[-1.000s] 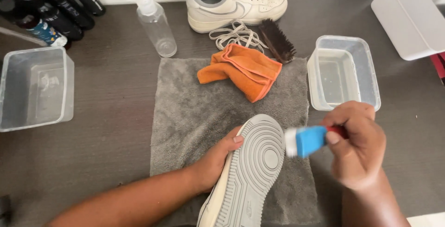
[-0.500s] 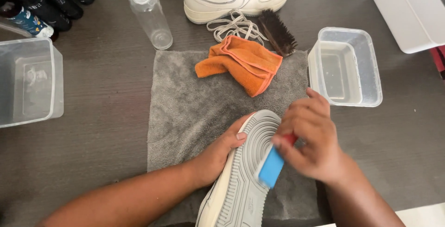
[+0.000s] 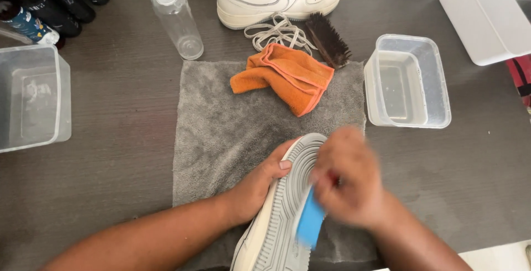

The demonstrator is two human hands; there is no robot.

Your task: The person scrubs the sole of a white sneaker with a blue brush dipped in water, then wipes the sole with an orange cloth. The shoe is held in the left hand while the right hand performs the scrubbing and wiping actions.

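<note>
Grey towel [image 3: 221, 133] bare leftward — orange cloth [image 3: 287, 77], water tub [image 3: 408, 80] crowd beyond.

Shoe-cleaning station, dark tabletop [image 3: 121, 138].
Evidence: grey towel [image 3: 221, 133] as work mat, bristle brush [image 3: 327, 40], spray bottle [image 3: 178, 19], water tub [image 3: 408, 82], row of dark bottles [image 3: 50, 0].

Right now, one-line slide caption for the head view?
Left hand steadies an upturned white sneaker on a grey towel while the blurred right hand presses a blue brush to its grey sole.
</note>
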